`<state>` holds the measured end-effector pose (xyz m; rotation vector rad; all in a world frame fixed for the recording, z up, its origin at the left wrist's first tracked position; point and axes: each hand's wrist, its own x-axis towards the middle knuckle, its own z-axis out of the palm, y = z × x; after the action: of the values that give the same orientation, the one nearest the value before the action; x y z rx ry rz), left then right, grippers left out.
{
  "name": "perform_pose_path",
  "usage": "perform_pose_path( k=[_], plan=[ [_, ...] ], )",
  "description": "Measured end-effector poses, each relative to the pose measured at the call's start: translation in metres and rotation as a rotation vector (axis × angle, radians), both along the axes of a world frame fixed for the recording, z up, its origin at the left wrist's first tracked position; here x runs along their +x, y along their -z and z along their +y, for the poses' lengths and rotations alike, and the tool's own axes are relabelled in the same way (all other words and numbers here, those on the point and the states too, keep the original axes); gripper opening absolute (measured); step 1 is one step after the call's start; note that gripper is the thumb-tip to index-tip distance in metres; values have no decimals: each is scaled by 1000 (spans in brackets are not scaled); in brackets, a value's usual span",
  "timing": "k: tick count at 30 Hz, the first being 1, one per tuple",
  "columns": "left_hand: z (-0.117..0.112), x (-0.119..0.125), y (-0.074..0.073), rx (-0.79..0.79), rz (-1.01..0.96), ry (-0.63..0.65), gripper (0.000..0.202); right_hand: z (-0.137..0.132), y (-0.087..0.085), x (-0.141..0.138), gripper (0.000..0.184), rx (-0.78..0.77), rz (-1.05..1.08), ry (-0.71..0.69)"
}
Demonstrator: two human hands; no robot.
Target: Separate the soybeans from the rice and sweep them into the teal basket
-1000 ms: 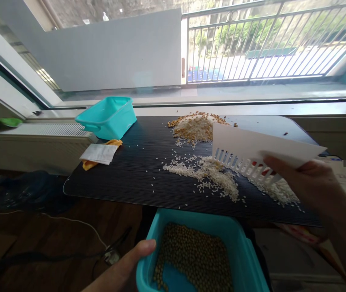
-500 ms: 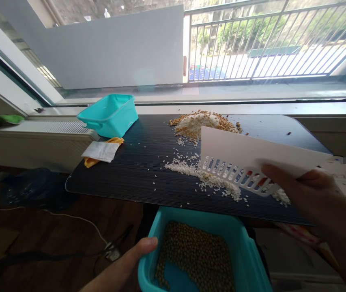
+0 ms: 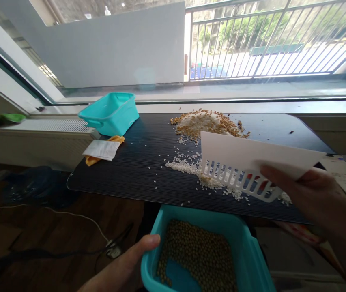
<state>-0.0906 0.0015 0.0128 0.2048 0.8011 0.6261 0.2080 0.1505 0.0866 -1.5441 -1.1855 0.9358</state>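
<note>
My left hand [image 3: 130,259] grips the left rim of a turquoise plastic bin [image 3: 252,251], thumb over the edge. Inside the bin lies a layer of small round beans [image 3: 197,251], with some blue floor showing. In my right hand [image 3: 300,186] is a white plastic slotted scoop [image 3: 252,152], held above the right part of the table, slots downward. Behind and below it, loose white rice [image 3: 185,166] is strewn along the dark tabletop. A heap of rice mixed with brown beans [image 3: 203,121] sits farther back, its right front partly covered by the scoop.
A second turquoise bin [image 3: 113,113] stands at the table's back left. In front of it lies a folded white tissue [image 3: 102,150] on a yellow cloth [image 3: 93,161]. The dark table [image 3: 124,178] meets the window sill. A cable [image 3: 78,219] runs over the floor at left.
The scoop has dipped slightly toward the table with my right hand. My left hand keeps its hold on the bin; the view has shifted a little.
</note>
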Motion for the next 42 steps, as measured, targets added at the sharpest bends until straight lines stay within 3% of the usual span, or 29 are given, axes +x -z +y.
perform_pose_path(
  k=[3, 8, 10, 18, 24, 28, 33, 42],
  plan=[
    [1, 2, -2, 14, -61, -7, 55, -2, -5, -3, 26, 16, -4, -40],
    [2, 5, -6, 15, -98, -2, 56, 1, -9, 19, 27, -23, -244, 110],
    [3, 6, -6, 15, -108, 2, 57, 1, -9, 22, 26, -52, -248, 119],
    [3, 6, -3, 36, -111, -7, 53, -6, -5, -6, 27, 3, -113, -127],
    [3, 5, -6, 41, -91, -8, 55, 4, 4, -1, 30, 101, -163, -72],
    [4, 1, -6, 47, -19, -14, 57, 3, 5, -7, 29, 82, -210, -150],
    [3, -11, -5, 13, 88, -29, 63, 5, 2, -22, 24, 169, -250, -178],
    [-3, -25, -6, -11, 131, -80, 64, 11, -3, -38, 21, 212, -249, -288]
  ],
)
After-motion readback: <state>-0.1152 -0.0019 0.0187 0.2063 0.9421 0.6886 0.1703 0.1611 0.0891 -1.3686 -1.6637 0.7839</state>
